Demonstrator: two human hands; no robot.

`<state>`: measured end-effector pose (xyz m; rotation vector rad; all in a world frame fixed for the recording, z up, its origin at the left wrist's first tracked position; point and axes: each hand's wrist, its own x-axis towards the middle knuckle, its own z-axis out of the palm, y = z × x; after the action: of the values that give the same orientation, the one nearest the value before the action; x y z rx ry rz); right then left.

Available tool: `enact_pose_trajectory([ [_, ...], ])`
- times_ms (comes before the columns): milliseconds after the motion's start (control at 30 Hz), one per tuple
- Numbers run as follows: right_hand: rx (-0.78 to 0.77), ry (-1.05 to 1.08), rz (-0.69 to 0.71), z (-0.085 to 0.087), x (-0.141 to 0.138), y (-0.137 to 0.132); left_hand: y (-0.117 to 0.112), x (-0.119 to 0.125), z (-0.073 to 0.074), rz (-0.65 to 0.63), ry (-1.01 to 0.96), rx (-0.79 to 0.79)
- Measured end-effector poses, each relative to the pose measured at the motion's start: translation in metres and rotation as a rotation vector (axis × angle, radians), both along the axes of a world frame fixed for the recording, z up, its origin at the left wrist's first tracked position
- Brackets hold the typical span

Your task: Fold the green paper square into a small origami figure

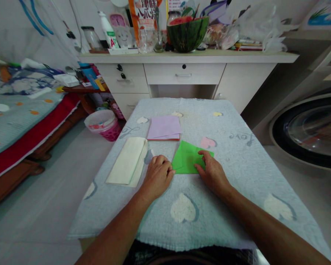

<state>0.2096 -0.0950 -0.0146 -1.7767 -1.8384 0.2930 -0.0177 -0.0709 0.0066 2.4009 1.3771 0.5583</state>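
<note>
A partly folded sheet of green paper [187,158] lies on the cloth-covered table in front of me, its left part folded to a slanted edge. My left hand [159,172] is closed, its fingertips pinching the paper's lower left corner. Over the right part of the paper rests my right hand [211,169], thumb and index finger apart and touching the surface. Just beyond is a stack of purple paper [164,126] with a red edge showing underneath. To the left of my left hand lies a folded cream-coloured sheet [127,162].
The table wears a pale blue cloth [231,213] with heart prints. Behind it stands a white desk [184,73] carrying a cut watermelon [188,35], jars and bags. A pink bin [111,131] and a bed [24,110] are at left, a washing machine [309,110] at right.
</note>
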Motion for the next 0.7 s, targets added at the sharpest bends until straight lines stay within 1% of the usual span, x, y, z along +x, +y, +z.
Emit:
enact_pose_trajectory([
  [200, -0.024, -0.017, -0.012, 0.001, -0.001, 0.0, 0.001, 0.001, -0.001, 0.008, 0.014, 0.009],
  [400, 0.032, -0.039, -0.004, -0.006, -0.001, 0.001, 0.001, 0.002, -0.003, 0.019, 0.02, 0.011],
  [467, 0.053, -0.048, 0.004, -0.006, -0.001, 0.001, 0.001, 0.002, -0.004, 0.02, 0.021, 0.014],
  [567, 0.111, -0.108, 0.031, 0.0, -0.003, 0.0, 0.002, 0.002, -0.003, 0.022, 0.022, 0.015],
  [700, 0.178, -0.266, 0.016, 0.011, -0.007, -0.002, 0.002, 0.002, -0.002, 0.02, 0.027, 0.008],
])
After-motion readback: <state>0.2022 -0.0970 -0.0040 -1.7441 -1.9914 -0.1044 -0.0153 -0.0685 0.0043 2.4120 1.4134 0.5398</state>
